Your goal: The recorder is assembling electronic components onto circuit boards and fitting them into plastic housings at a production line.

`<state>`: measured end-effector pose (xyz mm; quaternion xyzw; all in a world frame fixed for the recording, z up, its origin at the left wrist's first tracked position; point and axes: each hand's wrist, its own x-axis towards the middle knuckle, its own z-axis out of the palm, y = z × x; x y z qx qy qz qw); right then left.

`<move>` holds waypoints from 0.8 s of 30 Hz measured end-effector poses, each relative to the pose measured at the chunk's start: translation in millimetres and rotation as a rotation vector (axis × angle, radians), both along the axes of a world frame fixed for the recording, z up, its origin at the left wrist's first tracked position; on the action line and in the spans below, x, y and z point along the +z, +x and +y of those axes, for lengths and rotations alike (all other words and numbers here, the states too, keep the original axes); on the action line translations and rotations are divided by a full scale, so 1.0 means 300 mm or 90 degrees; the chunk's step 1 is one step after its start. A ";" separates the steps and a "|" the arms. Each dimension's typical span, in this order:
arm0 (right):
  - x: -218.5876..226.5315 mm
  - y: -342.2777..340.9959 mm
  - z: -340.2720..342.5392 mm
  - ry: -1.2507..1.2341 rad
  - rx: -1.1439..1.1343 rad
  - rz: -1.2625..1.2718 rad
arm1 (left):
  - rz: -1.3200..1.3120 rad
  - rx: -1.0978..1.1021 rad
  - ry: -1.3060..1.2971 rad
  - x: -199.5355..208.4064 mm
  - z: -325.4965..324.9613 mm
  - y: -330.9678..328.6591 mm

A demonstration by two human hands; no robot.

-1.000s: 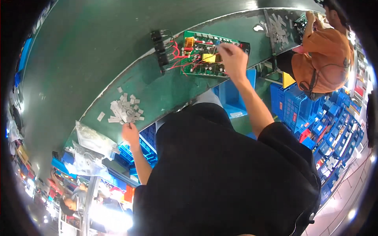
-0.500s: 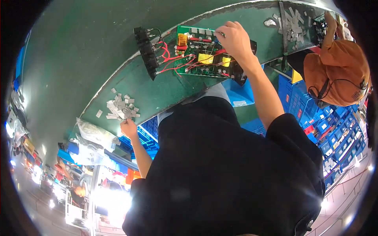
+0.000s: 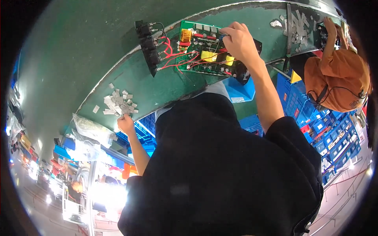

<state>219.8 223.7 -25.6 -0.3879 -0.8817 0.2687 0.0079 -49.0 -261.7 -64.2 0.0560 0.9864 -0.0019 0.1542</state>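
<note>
- Bench (image 3: 155, 86): bears the board (image 3: 201, 49).
- Right hand (image 3: 240, 39): moved from mid-board to its far edge, where work now centres; fingers bent, grip hidden.
- Left hand (image 3: 126, 125): still at the pieces (image 3: 115, 103), fingertips close; cannot tell if pinching one.

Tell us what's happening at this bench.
The person's right hand is at the far edge of a circuit board, while the left hand is at a pile of pale pieces. Whether either grips something is unclear. Red wires join the board to black parts. A co-worker in orange is at the right.
</note>
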 end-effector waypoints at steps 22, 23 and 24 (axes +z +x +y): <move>0.346 -0.613 -0.735 -0.078 0.317 0.277 | -0.094 0.054 0.399 0.037 -0.083 -0.012; 0.345 -0.629 -0.779 -0.066 0.335 0.274 | -0.055 0.052 0.420 0.026 -0.102 -0.024; 0.344 -0.636 -0.819 -0.079 0.338 0.262 | -0.056 0.058 0.438 0.032 -0.101 -0.046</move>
